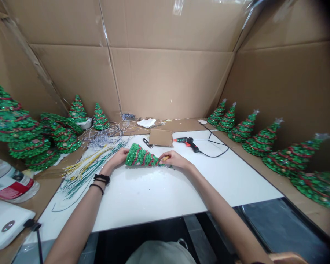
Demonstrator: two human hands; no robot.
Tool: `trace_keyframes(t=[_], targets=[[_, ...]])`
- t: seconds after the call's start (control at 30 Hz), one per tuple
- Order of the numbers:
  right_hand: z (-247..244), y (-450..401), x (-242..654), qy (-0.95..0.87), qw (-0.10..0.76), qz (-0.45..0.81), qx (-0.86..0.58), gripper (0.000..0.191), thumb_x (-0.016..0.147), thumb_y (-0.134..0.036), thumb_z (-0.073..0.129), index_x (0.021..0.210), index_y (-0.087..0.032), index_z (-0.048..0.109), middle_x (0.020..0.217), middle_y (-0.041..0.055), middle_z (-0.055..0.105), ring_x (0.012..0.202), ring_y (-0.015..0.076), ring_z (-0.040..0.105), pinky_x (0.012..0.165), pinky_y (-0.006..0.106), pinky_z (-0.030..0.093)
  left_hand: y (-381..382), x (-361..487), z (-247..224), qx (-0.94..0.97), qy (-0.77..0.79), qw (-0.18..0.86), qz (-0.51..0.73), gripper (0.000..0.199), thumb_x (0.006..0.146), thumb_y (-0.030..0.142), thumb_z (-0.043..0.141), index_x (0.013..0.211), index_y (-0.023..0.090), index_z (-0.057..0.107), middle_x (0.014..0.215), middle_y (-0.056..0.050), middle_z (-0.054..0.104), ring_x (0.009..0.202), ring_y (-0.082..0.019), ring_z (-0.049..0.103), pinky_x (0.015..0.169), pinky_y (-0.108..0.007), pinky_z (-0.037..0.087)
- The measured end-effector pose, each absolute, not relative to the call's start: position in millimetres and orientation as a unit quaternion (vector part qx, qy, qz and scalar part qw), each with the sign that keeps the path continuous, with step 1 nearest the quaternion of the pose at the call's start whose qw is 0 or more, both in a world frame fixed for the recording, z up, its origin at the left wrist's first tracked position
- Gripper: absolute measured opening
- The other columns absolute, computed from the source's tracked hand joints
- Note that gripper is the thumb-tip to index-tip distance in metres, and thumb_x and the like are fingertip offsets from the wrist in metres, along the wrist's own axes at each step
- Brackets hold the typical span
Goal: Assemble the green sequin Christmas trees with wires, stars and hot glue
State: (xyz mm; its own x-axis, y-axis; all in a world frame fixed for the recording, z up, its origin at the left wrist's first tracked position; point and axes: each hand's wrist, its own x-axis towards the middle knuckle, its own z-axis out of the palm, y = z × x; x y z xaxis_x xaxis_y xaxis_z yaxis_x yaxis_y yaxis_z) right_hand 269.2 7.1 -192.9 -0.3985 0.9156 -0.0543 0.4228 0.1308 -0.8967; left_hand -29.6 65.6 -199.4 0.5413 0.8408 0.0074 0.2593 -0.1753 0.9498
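A small green Christmas tree with red garland lies on its side on the white board, its narrow tip pointing right. At its wide base, my left hand is closed on the tree, with the fingers partly hidden behind it. My right hand is at the tip, pinching a small yellow-orange tool whose working end I cannot make out. Behind the tree lie black-handled snips, a square piece of cardboard and a glue gun with a red nozzle.
Yellow, white and green wires lie left of my hands, below a tangle of pale wire. Several star-topped trees line the right edge; more trees stand left. A plastic bottle and white device sit near left.
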Motion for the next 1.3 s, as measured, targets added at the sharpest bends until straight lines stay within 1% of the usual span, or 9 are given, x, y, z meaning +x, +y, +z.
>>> trace_keyframes(t=[0.3, 0.5, 0.87, 1.1, 1.3], targets=[[-196.9, 6.7, 267.4, -0.695, 0.282, 0.464, -0.471, 0.035, 0.061, -0.043, 0.072, 0.079, -0.013, 0.069, 0.063, -0.0013, 0.056, 0.057, 0.0093, 0.044, 0.055, 0.023, 0.035, 69.2, -31.7, -202.6, 0.709, 0.382, 0.521, 0.284, 0.016, 0.064, 0.024, 0.065, 0.07, 0.01, 0.071, 0.064, -0.003, 0.068, 0.06, -0.014, 0.058, 0.06, -0.023, 0.045], [-197.0, 5.5, 266.4, -0.702, 0.286, 0.456, -0.467, 0.034, 0.062, -0.042, 0.071, 0.079, -0.013, 0.068, 0.063, -0.0021, 0.053, 0.058, 0.0091, 0.043, 0.055, 0.023, 0.033, 70.3, -33.6, -206.6, 0.702, 0.376, 0.534, 0.285, 0.019, 0.065, 0.025, 0.065, 0.075, 0.01, 0.071, 0.067, -0.003, 0.069, 0.06, -0.015, 0.06, 0.062, -0.024, 0.047], [-193.2, 5.2, 269.1, -0.701, 0.259, 0.473, -0.467, 0.036, 0.062, -0.04, 0.069, 0.086, -0.012, 0.068, 0.065, -0.0013, 0.056, 0.058, 0.0095, 0.045, 0.056, 0.023, 0.036, 69.2, -30.6, -207.0, 0.698, 0.384, 0.529, 0.293, 0.023, 0.066, 0.028, 0.064, 0.077, 0.009, 0.071, 0.064, -0.003, 0.068, 0.056, -0.014, 0.057, 0.059, -0.025, 0.046], [-195.2, 5.4, 268.0, -0.707, 0.261, 0.464, -0.465, 0.032, 0.064, -0.038, 0.068, 0.082, -0.013, 0.066, 0.065, -0.002, 0.054, 0.059, 0.0091, 0.044, 0.055, 0.022, 0.035, 66.8, -29.8, -204.1, 0.703, 0.386, 0.52, 0.294, 0.021, 0.066, 0.027, 0.062, 0.075, 0.01, 0.071, 0.063, -0.003, 0.067, 0.057, -0.014, 0.057, 0.059, -0.024, 0.045], [-190.7, 5.9, 266.4, -0.715, 0.248, 0.465, -0.46, 0.032, 0.064, -0.042, 0.069, 0.08, -0.014, 0.064, 0.067, -0.0018, 0.053, 0.061, 0.0096, 0.044, 0.056, 0.022, 0.036, 67.2, -28.7, -202.6, 0.721, 0.379, 0.501, 0.294, 0.02, 0.066, 0.027, 0.062, 0.073, 0.01, 0.071, 0.062, -0.002, 0.066, 0.058, -0.014, 0.057, 0.063, -0.025, 0.046]])
